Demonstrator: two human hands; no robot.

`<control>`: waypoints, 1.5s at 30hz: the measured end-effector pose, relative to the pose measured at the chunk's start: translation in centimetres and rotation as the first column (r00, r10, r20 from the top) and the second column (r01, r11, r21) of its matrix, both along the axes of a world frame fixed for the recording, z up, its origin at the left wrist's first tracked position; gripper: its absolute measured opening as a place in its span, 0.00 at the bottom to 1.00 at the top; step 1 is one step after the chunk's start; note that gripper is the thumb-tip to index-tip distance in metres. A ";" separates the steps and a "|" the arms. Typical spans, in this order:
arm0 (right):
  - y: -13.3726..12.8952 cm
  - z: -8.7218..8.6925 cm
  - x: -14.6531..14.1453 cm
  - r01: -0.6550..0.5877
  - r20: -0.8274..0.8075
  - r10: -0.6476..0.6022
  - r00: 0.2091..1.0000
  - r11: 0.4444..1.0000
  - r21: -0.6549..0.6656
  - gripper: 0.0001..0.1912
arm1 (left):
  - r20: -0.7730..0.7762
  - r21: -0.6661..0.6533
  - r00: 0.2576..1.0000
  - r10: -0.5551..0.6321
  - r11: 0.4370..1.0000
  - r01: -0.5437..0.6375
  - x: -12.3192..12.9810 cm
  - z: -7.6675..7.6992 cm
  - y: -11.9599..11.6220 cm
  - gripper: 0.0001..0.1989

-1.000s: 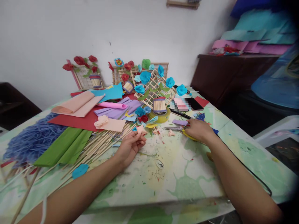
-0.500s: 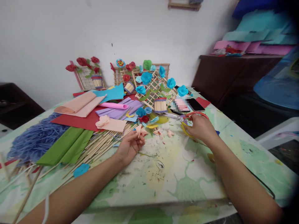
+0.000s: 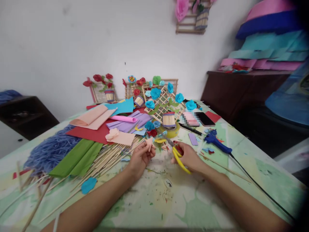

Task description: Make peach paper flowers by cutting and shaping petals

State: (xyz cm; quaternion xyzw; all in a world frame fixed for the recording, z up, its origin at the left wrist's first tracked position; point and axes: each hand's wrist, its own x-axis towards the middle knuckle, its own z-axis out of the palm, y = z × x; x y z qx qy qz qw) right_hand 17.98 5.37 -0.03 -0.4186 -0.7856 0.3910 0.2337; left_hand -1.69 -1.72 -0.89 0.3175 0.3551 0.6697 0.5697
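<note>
My left hand (image 3: 140,160) pinches a small piece of peach crepe paper (image 3: 149,143) between thumb and fingertips. Close by on the right, my right hand (image 3: 187,156) grips a pair of scissors (image 3: 178,155) with yellow and red handles. Their blades point up and left, just beyond the paper piece and apart from it. Behind my left hand lies a peach paper strip (image 3: 124,139) with a curled end. Tiny peach scraps (image 3: 165,146) are scattered between the hands.
A blue glue gun (image 3: 218,141) with its cord lies right of my hand. Bamboo sticks (image 3: 106,161), green paper (image 3: 74,158) and blue yarn (image 3: 51,151) cover the left side. Behind stands a stick lattice (image 3: 164,103) with blue paper flowers. Two phones (image 3: 204,119) lie at the back right.
My right hand has brought the scissors left and nearer to my left hand, uncovering the glue gun. The left hand keeps its pinch on the peach paper. The camera view has tilted up.
</note>
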 end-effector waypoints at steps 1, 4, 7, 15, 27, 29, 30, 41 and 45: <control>-0.3 0.0 -0.2 0.006 0.101 -0.013 0.995 0.998 0.065 0.23 | 0.000 0.013 1.000 0.008 1.000 -0.008 0.2 0.1 0.1 0.06; -1.0 0.4 -0.3 -0.015 0.294 -0.052 0.954 0.975 0.220 0.25 | -0.003 0.045 0.999 0.053 0.998 -0.053 0.7 0.2 0.6 0.07; -1.6 1.1 0.0 -0.042 0.344 -0.061 0.937 0.957 0.286 0.28 | 0.011 0.072 0.994 0.108 0.991 -0.109 1.0 0.3 1.0 0.07; -1.9 1.1 -0.1 -0.079 0.387 -0.061 0.920 0.939 0.336 0.30 | 0.005 0.079 0.994 0.109 0.991 -0.110 1.6 -0.2 1.1 0.09; -1.9 0.8 0.1 -0.137 0.433 -0.042 0.900 0.917 0.374 0.33 | -0.053 0.057 0.996 0.072 0.996 -0.069 2.0 -0.7 0.9 0.10; -2.0 0.9 0.1 -0.140 0.439 -0.045 0.897 0.914 0.381 0.33 | -0.067 0.059 0.995 0.071 0.996 -0.067 2.0 -0.8 0.9 0.10; -2.0 0.9 0.1 -0.140 0.444 -0.050 0.895 0.912 0.385 0.33 | -0.078 0.061 0.994 0.075 0.996 -0.070 1.9 -0.9 1.0 0.10; -2.3 1.4 0.0 -0.135 0.515 -0.058 0.855 0.934 0.330 0.28 | -0.170 0.049 0.981 0.089 0.995 -0.081 1.5 -0.8 0.9 0.10; -2.3 1.4 0.0 -0.129 0.512 -0.052 0.857 0.941 0.313 0.28 | -0.203 0.039 0.975 0.088 0.996 -0.082 1.3 -0.8 1.0 0.10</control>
